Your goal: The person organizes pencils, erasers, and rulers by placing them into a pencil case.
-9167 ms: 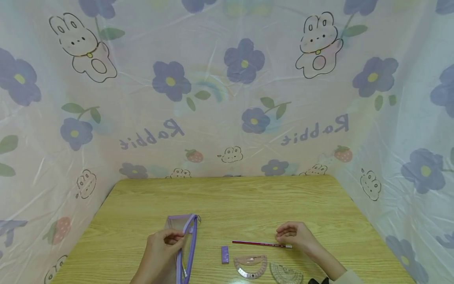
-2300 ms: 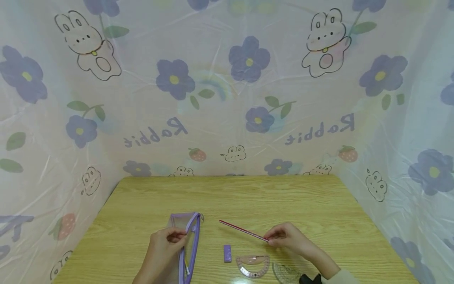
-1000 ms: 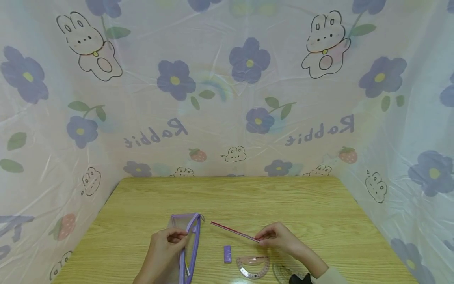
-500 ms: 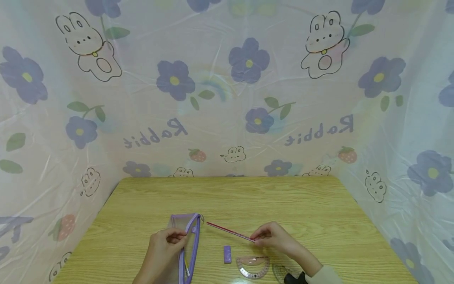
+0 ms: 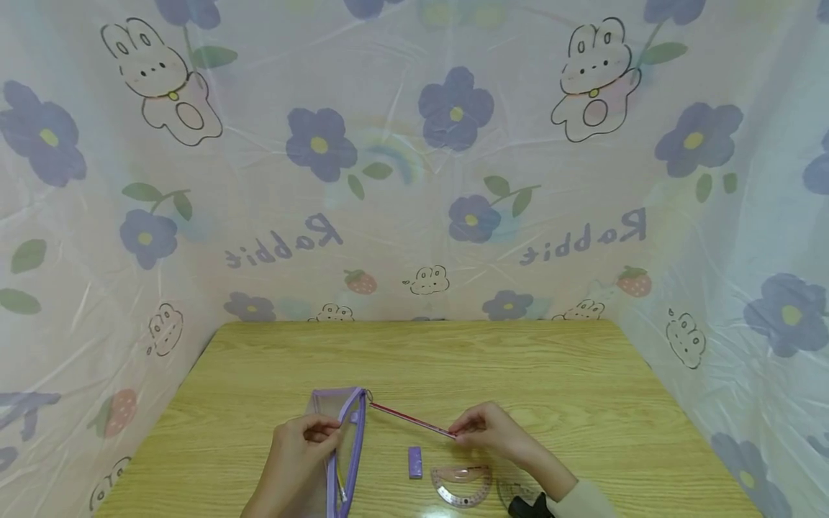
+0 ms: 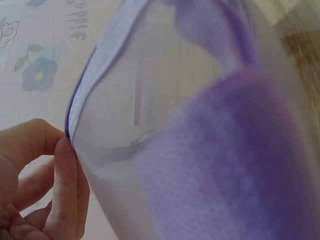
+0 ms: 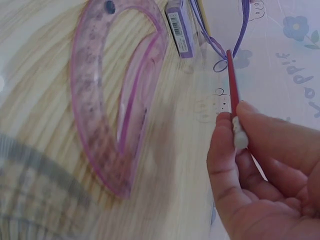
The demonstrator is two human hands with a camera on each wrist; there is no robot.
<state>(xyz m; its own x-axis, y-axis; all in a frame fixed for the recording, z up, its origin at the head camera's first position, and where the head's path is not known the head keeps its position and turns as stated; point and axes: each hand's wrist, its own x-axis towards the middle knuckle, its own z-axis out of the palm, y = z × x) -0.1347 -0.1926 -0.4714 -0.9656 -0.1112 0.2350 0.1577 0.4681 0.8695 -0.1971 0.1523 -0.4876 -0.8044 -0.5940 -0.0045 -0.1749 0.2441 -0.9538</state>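
A translucent pencil case (image 5: 352,450) with purple trim stands unzipped at centre left. My left hand (image 5: 299,453) pinches one edge of its mouth between thumb and fingers, as the left wrist view also shows. A yellow pencil (image 5: 340,483) lies inside. My right hand (image 5: 495,435) pinches a red pencil (image 5: 411,419) near its pale eraser end (image 7: 241,140). The pencil slants up to the left, its far end beside the case's top corner and zipper ring (image 7: 220,65); whether they touch I cannot tell.
On the wood-grain table (image 5: 518,360) lie a purple eraser (image 5: 415,462), a pink protractor (image 7: 85,75) and a clear protractor (image 7: 40,185), partly hidden by the black wrist device (image 5: 529,507). A patterned curtain (image 5: 388,216) stands behind and at the sides.
The red pencil lay on the table at first. My right hand has picked it up and carried it left to the case's far corner. My left hand keeps its hold.
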